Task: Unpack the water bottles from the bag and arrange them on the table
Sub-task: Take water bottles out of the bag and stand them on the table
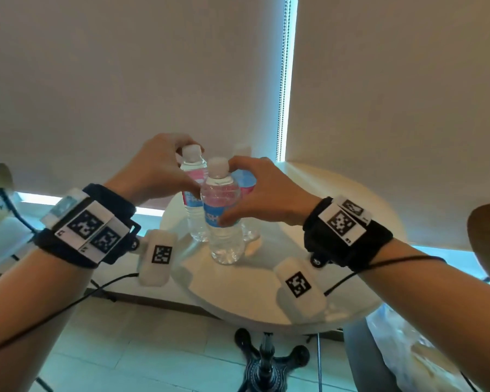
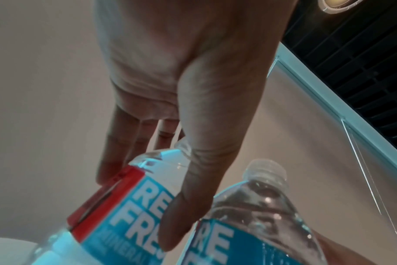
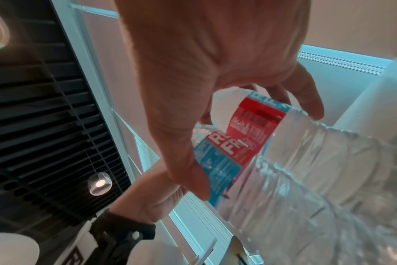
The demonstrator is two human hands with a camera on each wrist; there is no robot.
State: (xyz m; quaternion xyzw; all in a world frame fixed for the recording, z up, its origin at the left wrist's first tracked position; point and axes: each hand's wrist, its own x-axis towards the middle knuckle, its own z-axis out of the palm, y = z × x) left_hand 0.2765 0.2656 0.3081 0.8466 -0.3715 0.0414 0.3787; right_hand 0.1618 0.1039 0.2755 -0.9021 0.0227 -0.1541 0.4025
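Three water bottles stand upright and close together on the round white counter [image 1: 351,210]. All three are clear plastic with white caps and blue-and-red labels. The front bottle [image 1: 224,222] is nearest the camera. The left rear bottle [image 1: 191,176] stands just behind it, and the right rear bottle [image 1: 246,182] is largely hidden by the right hand.

The left hand [image 1: 156,168] grips the left rear bottle at its shoulder, with fingers curled behind the neck and the thumb [image 2: 193,188] pressed on the label. The right hand [image 1: 263,190] grips the front bottle, with fingers round its shoulder and the thumb on the blue label. Each wrist carries one black strap with white marker tags.

One crumpled plastic bag [image 1: 425,355] lies at the lower right, below the counter edge. The counter rests on one black pedestal base [image 1: 266,360] over pale floor tiles. Beige roller blinds cover the windows behind, and a bead chain [image 1: 283,80] hangs between them.
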